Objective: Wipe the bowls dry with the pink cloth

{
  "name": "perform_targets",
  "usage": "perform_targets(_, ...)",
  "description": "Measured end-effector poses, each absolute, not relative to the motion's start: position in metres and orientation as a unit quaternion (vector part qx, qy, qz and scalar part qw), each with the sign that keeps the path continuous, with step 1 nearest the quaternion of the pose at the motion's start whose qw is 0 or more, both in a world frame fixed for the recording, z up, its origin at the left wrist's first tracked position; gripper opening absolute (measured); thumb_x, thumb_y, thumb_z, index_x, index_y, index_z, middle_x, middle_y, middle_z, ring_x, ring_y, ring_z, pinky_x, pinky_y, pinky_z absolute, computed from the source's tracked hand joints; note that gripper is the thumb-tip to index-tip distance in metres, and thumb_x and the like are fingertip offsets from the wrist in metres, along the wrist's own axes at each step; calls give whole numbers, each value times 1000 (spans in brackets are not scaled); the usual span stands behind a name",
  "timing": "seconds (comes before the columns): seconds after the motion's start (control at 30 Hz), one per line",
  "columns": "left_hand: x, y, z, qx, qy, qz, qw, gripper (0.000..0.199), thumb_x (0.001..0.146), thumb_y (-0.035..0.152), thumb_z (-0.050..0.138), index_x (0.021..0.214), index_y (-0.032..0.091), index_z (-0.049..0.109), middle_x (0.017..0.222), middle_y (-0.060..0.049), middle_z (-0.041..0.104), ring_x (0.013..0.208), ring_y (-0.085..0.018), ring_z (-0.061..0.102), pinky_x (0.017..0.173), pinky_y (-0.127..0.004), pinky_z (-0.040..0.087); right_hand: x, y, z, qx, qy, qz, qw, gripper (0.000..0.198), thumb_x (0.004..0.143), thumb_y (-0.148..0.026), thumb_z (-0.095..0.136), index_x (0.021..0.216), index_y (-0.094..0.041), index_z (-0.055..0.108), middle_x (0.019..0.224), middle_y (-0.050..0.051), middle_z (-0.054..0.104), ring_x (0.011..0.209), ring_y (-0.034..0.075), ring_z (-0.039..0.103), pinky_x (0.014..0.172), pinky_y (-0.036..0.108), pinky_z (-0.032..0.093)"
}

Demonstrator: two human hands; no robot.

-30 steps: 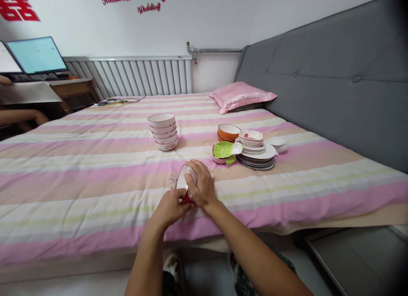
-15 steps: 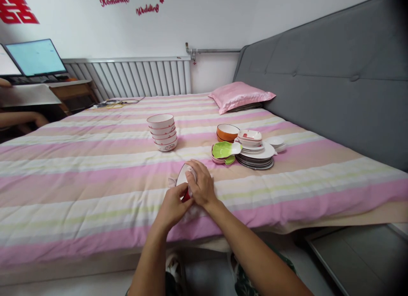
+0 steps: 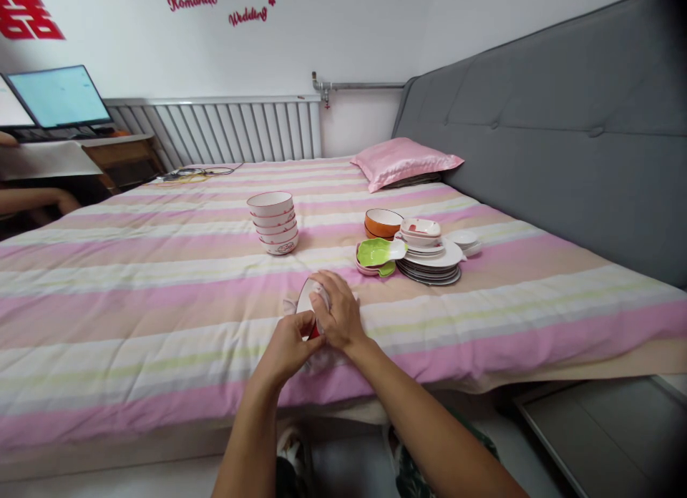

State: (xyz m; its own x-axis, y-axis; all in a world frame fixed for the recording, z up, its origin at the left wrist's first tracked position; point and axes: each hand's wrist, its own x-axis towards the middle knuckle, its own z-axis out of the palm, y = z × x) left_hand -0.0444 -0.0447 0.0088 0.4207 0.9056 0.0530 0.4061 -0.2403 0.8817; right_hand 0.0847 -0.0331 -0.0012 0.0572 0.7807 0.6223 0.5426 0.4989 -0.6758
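Close to the bed's front edge, a bowl (image 3: pixel 305 296) with a white inside and some red on its outside is tipped on its side between my hands. My left hand (image 3: pixel 293 343) grips its near rim, thumb and fingers closed. My right hand (image 3: pixel 338 308) is wrapped over the right side of the bowl and presses a pale cloth (image 3: pixel 323 295) against it. More of the cloth lies bunched under and beside the bowl. Both hands cover much of the bowl.
A stack of white bowls (image 3: pixel 273 222) stands ahead on the striped bed cover (image 3: pixel 177 283). To the right are orange bowls (image 3: pixel 382 222), a green vegetable-shaped dish (image 3: pixel 376 252), and stacked plates (image 3: pixel 429 272). A pink pillow (image 3: pixel 405 160) lies near the grey headboard (image 3: pixel 542 126). Part of another person (image 3: pixel 37 199) shows far left.
Both hands stay at the bowl with only a slight shift of the fingers. The bowl's upper rim sits a touch lower. The other dishes have not moved.
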Motion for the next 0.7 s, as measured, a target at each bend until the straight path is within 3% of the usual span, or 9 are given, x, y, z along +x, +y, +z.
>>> perform_targets(0.4, -44, -46, 9, 705, 474, 257, 461, 32, 59, 35, 72, 55, 16, 47, 54, 3, 46, 54, -10, 40, 53, -23, 32, 90, -32, 4, -461, -673, 164, 554, 30, 91, -29, 42, 114, -22, 60, 115, 5, 64, 113, 20, 55, 101, 36, 41)
perform_targets(0.7, -44, -45, 6, 703, 486, 259, 449, 43, 63, 48, 69, 53, 17, 43, 52, 5, 36, 51, -8, 32, 48, -22, 23, 92, -25, 2, -459, -653, 206, 566, 34, 95, -33, 37, 115, -23, 62, 116, 4, 66, 112, 18, 57, 100, 34, 43)
